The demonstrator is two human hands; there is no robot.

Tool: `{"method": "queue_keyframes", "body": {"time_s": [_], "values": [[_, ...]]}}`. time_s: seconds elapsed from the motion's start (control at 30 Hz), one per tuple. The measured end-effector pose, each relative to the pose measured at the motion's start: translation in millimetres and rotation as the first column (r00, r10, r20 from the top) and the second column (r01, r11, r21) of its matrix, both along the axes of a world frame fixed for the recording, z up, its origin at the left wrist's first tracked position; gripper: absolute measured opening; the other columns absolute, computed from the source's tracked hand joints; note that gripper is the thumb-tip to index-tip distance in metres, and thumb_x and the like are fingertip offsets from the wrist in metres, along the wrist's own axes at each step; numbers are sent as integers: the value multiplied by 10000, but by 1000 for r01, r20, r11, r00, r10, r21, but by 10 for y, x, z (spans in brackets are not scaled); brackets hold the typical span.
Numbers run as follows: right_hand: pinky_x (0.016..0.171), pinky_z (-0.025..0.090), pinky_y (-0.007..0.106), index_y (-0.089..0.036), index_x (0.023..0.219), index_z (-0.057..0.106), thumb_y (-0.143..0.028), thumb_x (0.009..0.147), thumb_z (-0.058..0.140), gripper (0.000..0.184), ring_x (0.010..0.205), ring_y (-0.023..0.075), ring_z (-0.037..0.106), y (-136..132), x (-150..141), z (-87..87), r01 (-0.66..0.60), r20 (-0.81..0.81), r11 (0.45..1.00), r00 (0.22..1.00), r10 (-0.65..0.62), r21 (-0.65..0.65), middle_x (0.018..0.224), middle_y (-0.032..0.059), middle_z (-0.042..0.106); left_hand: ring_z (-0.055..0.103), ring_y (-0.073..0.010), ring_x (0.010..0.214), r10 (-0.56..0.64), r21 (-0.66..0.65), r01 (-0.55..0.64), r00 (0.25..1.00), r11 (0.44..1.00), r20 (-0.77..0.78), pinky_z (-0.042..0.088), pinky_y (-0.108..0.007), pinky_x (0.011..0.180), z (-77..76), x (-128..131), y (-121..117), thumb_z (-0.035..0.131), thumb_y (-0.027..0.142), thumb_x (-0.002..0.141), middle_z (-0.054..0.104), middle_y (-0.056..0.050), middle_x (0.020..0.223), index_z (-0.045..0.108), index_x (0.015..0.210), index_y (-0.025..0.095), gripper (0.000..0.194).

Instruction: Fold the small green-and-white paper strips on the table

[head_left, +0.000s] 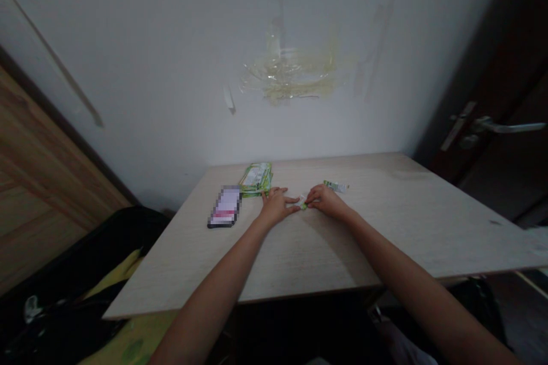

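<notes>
A small white-and-green wrapper piece [303, 204] lies low over the table between my hands. My right hand [326, 201] has its fingers drawn together in a pinch on the right edge of this wrapper. From the other side, my left hand [275, 205] reaches in with fingers spread; its index finger and thumb come up to the wrapper's left edge. Whether they press on it is too small to tell. Just behind my left hand sits a stack of green-and-white packets [257, 177]. Beyond my right hand lies a narrow green-and-white folded packet [336, 186].
A phone [225, 206] with a lit screen lies left of my left hand. The pale wooden table [299, 262] meets a wall [171, 68] bearing old tape [295, 77]. A dark door with a metal handle [509, 126] stands at the right.
</notes>
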State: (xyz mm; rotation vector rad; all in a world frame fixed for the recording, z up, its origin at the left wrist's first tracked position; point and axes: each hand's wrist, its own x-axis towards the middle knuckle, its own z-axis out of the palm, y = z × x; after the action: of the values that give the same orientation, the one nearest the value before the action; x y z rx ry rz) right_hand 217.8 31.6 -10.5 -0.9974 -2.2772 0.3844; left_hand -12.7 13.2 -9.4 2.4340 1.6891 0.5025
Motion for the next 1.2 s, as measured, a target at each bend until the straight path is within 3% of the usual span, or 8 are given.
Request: {"method": "queue_keyframes", "body": {"time_s": [0.3, 0.53, 0.73, 1.2], "values": [[892, 466, 321, -210, 827, 809, -168, 801, 745, 81, 871, 198, 673, -7, -16, -9, 8, 25, 1000, 1000, -8, 1, 862, 64, 768, 444, -265, 1301, -41, 104, 29, 992, 994, 118, 243, -498, 1148, -34, 29, 5, 735, 502, 821, 623, -24, 1324, 798, 982, 365, 220], [897, 453, 305, -189, 824, 799, -144, 805, 733, 82, 881, 196, 648, -27, -23, 4, 39, 48, 999, 998, -39, 6, 846, 64, 753, 447, -268, 1306, -39, 87, 28, 992, 996, 123, 195, -549, 1151, 5, 25, -24, 727, 487, 832, 629, -15, 1318, 792, 947, 350, 191], [867, 451, 302, -159, 832, 786, -134, 821, 686, 103, 882, 205, 627, -69, -47, 19, 154, 85, 988, 985, -153, -3, 856, 84, 729, 471, -262, 1283, -25, 111, 10, 990, 994, 141, 194, -563, 1147, 32, 49, -42, 692, 445, 872, 654, -6, 1289, 791, 900, 336, 150], [1005, 378, 364, -138, 902, 772, -209, 870, 648, 147, 1039, 245, 587, -118, -135, 31, 271, 154, 962, 950, -271, 20, 979, 125, 722, 498, -264, 1268, 13, 114, -36, 980, 993, 196, 180, -603, 1153, 21, 113, -55, 644, 416, 913, 672, -47, 1265, 781, 904, 288, 188]]}}
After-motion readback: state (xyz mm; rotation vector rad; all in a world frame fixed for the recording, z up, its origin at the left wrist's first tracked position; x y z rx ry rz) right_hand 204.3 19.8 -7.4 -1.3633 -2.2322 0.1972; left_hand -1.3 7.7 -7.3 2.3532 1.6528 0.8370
